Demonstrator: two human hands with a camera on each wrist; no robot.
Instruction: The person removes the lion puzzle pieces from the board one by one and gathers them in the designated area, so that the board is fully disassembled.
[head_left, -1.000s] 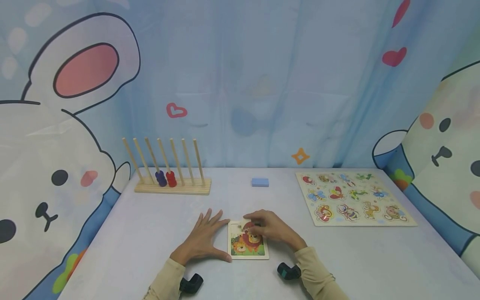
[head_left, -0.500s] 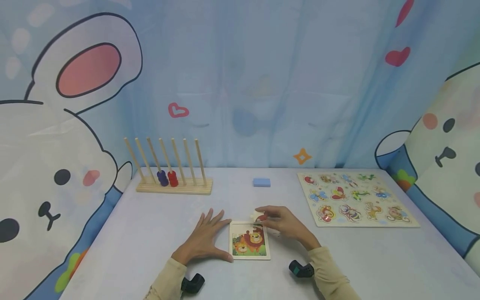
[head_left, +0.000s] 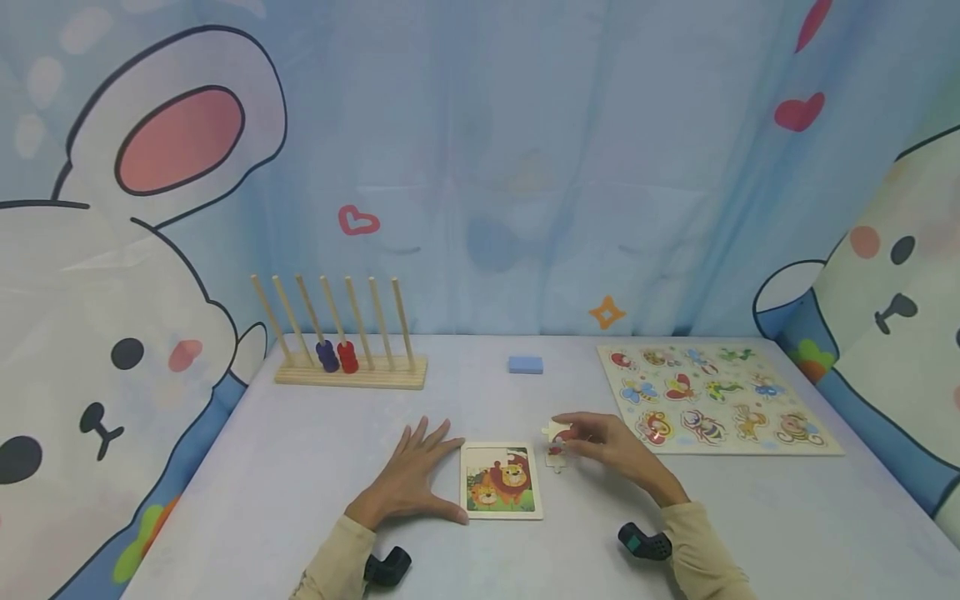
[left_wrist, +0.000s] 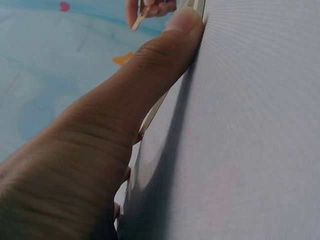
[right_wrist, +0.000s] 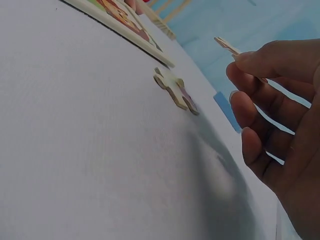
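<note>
A small lion jigsaw puzzle in a pale wooden tray lies in front of me. My left hand spreads its fingers along the tray's left side, thumb at the near corner and forefinger at the far one. Between thumb and forefinger, my right hand pinches a jigsaw piece above the table, right of the tray. Beneath it, a second jigsaw piece lies on the white cloth. The printed lions fill the tray's lower part; its upper part shows plain cream.
A pegged wooden counting rack with blue and red beads stands at the back left. Farther back in the middle is a blue block. To the right lies an insect puzzle board. A printed curtain hangs behind the table.
My right hand has lifted a jigsaw piece out of the tray's upper part and carried it right. The second piece beside the tray has come into view. My left hand stays in place.
</note>
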